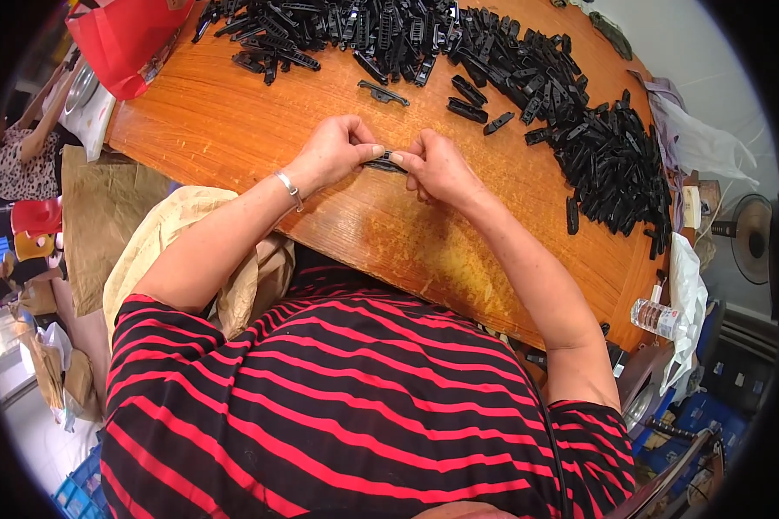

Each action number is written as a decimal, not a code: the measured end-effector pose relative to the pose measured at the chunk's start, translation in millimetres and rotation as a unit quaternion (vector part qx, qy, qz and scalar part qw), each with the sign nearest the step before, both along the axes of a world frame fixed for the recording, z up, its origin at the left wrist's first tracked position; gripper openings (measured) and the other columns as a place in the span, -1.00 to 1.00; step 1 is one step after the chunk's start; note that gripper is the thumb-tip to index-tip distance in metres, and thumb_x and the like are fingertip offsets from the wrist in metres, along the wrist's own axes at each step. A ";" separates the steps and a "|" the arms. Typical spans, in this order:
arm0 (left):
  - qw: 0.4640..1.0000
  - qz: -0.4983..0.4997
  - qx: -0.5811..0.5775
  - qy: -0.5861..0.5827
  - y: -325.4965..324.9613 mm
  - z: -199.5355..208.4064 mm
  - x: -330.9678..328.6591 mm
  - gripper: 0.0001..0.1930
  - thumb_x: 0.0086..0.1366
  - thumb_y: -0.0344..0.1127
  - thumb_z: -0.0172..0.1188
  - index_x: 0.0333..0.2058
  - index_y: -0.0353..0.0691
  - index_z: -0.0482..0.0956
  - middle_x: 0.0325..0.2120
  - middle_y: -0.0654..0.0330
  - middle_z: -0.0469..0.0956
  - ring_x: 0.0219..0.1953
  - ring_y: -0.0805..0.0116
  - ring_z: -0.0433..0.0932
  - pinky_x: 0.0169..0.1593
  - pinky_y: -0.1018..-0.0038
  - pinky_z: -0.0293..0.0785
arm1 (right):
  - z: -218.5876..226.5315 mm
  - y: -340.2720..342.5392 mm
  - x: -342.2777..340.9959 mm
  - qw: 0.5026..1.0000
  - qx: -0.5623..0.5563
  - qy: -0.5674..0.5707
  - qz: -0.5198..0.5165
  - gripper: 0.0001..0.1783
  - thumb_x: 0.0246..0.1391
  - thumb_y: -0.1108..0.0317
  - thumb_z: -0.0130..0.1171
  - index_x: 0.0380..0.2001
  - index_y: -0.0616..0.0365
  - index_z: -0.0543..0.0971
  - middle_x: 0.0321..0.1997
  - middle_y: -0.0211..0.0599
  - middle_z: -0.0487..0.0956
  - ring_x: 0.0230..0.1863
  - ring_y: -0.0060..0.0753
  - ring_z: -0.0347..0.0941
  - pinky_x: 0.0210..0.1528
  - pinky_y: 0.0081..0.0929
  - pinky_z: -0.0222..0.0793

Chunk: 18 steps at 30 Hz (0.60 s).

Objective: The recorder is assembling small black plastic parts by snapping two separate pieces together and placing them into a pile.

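Observation:
Between my two hands, just above the wooden table [268,121], is a slim black plastic part [388,162]. My left hand [342,149] pinches its left end between thumb and fingers. At the other end, the thumb and fingers of my right hand [437,166] are closed on it. Fingers cover much of the part, so its exact kind does not show. A single similar black part [383,94] lies just beyond my hands. To the right of that one rest a few more loose black pieces [467,109].
A large heap of black plastic parts [389,35] spreads along the far side, and another heap [610,164] curves down the right. A red bag [130,43] stands at the far left corner. At the right edge are a clear plastic bottle [655,318] and a fan [753,238].

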<state>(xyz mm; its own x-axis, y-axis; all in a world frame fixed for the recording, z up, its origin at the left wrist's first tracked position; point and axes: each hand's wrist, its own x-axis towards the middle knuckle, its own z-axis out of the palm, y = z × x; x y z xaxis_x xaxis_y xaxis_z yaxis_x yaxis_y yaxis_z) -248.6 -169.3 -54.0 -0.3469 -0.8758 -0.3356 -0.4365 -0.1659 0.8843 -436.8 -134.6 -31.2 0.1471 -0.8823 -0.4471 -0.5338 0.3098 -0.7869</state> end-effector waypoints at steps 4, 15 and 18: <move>0.999 0.002 -0.038 -0.008 2.7 -3.2 1.3 -0.82 0.18 -0.39 0.33 -0.46 -0.27 0.47 -0.59 0.34 0.48 -0.54 0.60 0.40 -0.48 0.62 0.37 | -7.7 3.3 2.9 0.998 -0.057 0.020 0.004 -0.70 0.17 0.30 0.19 -0.45 0.21 0.32 -0.68 -0.35 0.48 -0.75 -0.56 0.37 -0.73 -0.54 0.25; 0.995 -0.034 -0.055 -0.082 -3.8 1.1 2.3 -0.76 0.09 -0.29 0.39 -0.48 -0.25 0.48 -0.58 0.27 0.51 -0.52 0.49 0.44 -0.40 0.49 0.42 | -6.6 -3.3 -0.7 0.993 -0.076 0.082 0.028 -0.69 0.13 0.27 0.25 -0.44 0.20 0.35 -0.67 -0.33 0.50 -0.70 -0.52 0.40 -0.67 -0.49 0.28; 0.987 -0.043 -0.089 -0.128 -11.1 -3.2 4.7 -0.72 0.05 -0.22 0.41 -0.48 -0.23 0.49 -0.58 0.24 0.52 -0.50 0.44 0.46 -0.38 0.44 0.43 | 7.6 -10.2 -0.6 0.989 -0.056 0.117 0.067 -0.66 0.12 0.20 0.26 -0.48 0.20 0.38 -0.70 -0.33 0.50 -0.68 -0.52 0.42 -0.65 -0.48 0.29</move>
<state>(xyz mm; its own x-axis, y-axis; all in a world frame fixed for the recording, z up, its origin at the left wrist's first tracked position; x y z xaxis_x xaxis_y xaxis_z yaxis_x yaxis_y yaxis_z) -243.9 -180.5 -57.2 -0.3467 -0.8999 -0.2646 -0.6544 0.0299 0.7556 -437.4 -144.9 -23.6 0.1705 -0.9080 -0.3826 -0.7357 0.1410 -0.6624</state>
